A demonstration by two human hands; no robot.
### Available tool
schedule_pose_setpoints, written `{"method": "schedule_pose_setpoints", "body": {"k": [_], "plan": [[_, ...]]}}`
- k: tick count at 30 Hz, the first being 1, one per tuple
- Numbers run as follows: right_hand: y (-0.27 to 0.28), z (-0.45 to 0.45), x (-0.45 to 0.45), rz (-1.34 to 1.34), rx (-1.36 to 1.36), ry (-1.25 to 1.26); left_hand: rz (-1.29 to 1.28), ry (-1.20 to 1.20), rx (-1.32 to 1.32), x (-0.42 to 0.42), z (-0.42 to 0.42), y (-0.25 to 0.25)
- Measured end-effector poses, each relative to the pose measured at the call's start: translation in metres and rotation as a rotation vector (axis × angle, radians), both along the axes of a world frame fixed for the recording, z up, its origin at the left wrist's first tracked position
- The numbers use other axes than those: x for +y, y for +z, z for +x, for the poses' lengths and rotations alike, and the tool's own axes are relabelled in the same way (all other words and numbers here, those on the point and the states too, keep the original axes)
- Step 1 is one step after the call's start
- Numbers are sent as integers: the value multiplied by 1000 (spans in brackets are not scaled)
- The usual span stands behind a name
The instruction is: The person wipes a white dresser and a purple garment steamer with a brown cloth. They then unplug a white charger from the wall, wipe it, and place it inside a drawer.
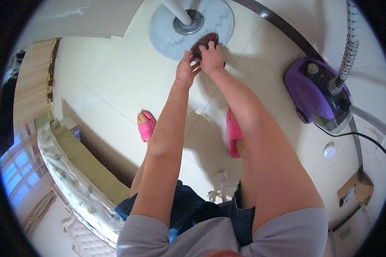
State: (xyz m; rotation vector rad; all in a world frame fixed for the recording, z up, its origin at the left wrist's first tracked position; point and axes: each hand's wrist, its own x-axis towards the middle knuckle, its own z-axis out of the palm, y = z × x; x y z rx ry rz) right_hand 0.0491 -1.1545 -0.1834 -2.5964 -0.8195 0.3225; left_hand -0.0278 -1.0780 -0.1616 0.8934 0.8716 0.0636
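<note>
My right hand (211,58) grips a dark reddish-brown rounded object (199,45) from above, its fingers bent over the surface. What the object is cannot be told, as the hand covers much of it. Close on its left side is my left hand (185,69), fingers spread, some tips at or behind the object's lower edge; whether they hold it is hidden. Both hands are over the near edge of a round marble base (162,33). A white pole (178,13) rises from a metal collar (188,22) in the middle of that base.
A purple and black canister appliance (308,86) with a ribbed hose (347,57) and a black cord stands on the right. Pink slippers (146,130) are on my feet. A bed with a flowered cover (80,186) lies at left; a small cardboard box (355,189) is at lower right.
</note>
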Motion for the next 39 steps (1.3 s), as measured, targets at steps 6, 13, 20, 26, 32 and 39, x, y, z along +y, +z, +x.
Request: {"method": "schedule_pose_setpoints", "body": {"k": [6, 13, 20, 26, 32, 39], "plan": [[-1, -6, -9, 6, 144, 91, -14, 92, 49, -11, -11, -8], [-4, 13, -10, 37, -66, -48, -28, 65, 9, -2, -19, -10], [-4, -1, 8, -20, -53, 78, -83, 102, -24, -3, -26, -16], [-12, 13, 11, 19, -33, 73, -85, 176, 15, 5, -44, -24], [-2, 8, 5, -26, -75, 169, -73, 180, 25, 2, -39, -30], [-15, 16, -2, 95, -76, 235, -62, 224, 39, 2, -46, -38]]}}
